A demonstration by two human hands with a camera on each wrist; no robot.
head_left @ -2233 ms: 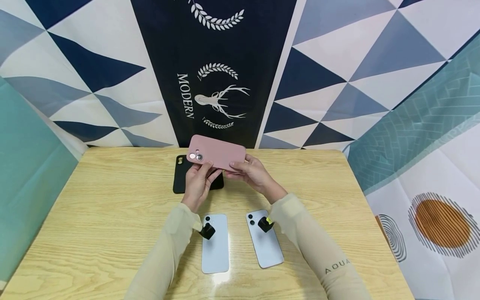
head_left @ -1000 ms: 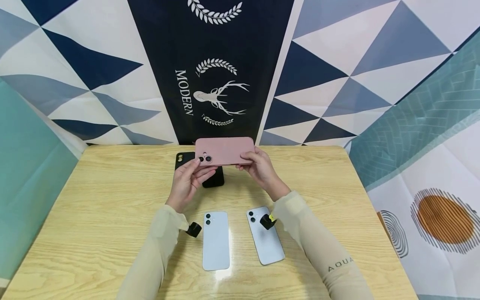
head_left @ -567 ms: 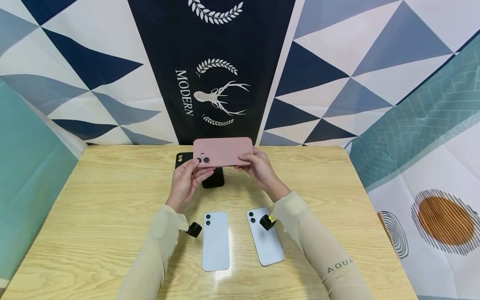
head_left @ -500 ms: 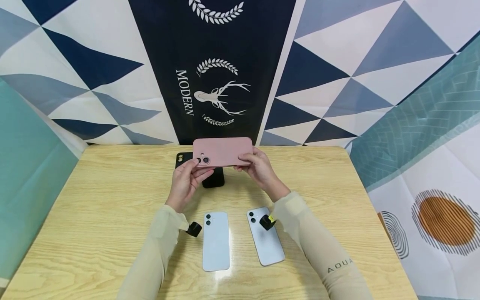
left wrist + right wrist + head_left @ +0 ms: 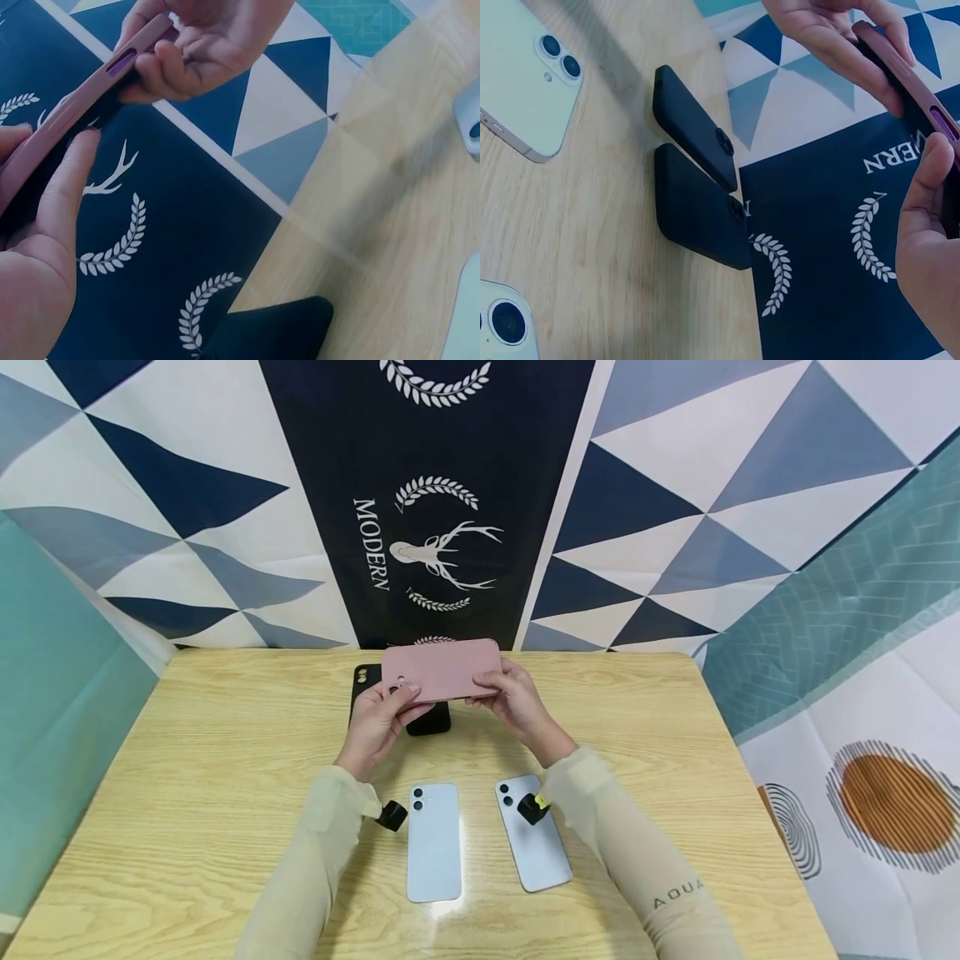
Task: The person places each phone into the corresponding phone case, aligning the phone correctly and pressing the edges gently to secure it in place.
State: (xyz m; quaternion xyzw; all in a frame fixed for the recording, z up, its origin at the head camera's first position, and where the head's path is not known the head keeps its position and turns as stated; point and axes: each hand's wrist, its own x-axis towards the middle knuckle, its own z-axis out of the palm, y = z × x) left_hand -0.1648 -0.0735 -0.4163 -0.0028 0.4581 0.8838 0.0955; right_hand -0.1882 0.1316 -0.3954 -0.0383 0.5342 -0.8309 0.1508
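Both hands hold up a pink phone case [image 5: 446, 667] above the table's back edge, its back toward the head camera. The left hand [image 5: 375, 722] pinches its left end, thumb beside the camera openings; the right hand [image 5: 517, 702] grips its right end, thumb on the back. The case [image 5: 64, 120] appears edge-on in the left wrist view, with a slot along its side and a dark inner side. In the right wrist view the case [image 5: 907, 75] is again edge-on between the fingers. Whether a phone is inside, I cannot tell.
Behind the left hand lie dark items [image 5: 429, 720], seen as two black cases or phones [image 5: 690, 120] in the right wrist view. Two pale phones, left [image 5: 434, 852] and right [image 5: 536, 847], lie nearer on the wooden table [image 5: 225, 760]. Patterned cloth [image 5: 450, 460] hangs behind.
The pink case has shifted slightly left and tilted, its right end now higher. The left thumb has moved over its back, partly covering the camera area. Both hands keep their hold.
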